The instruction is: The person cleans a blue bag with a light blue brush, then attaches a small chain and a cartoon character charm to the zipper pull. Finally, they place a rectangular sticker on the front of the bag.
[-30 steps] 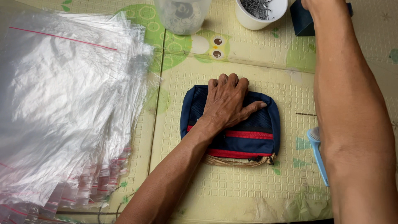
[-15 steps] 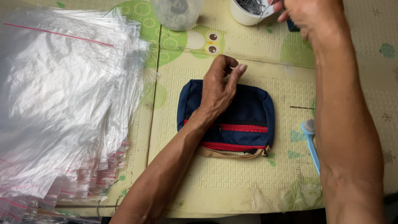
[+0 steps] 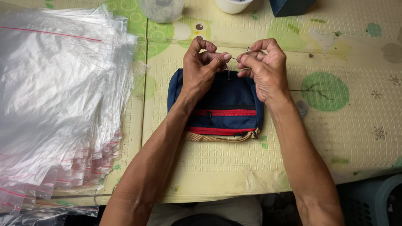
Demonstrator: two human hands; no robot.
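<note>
A navy pouch (image 3: 226, 106) with red zip lines and a tan strap lies flat on the yellow foam mat (image 3: 326, 138). Both hands hover over its far edge. My left hand (image 3: 201, 69) pinches one end of a small thin metal pin (image 3: 240, 58), and my right hand (image 3: 261, 67) pinches the other end. The fingertips of both hands meet above the pouch's top edge. The pin is mostly hidden by the fingers.
A thick stack of clear plastic zip bags (image 3: 54, 100) with red seal lines fills the left side. At the far edge stand a clear container (image 3: 161, 9), a white cup (image 3: 232, 5) and a dark blue box (image 3: 291, 6). A teal basket (image 3: 377, 205) sits below right.
My left hand lifted off the pouch, and my right hand came back from the white cup at the far edge. Both now meet over the pouch's top edge, holding a small pin.
</note>
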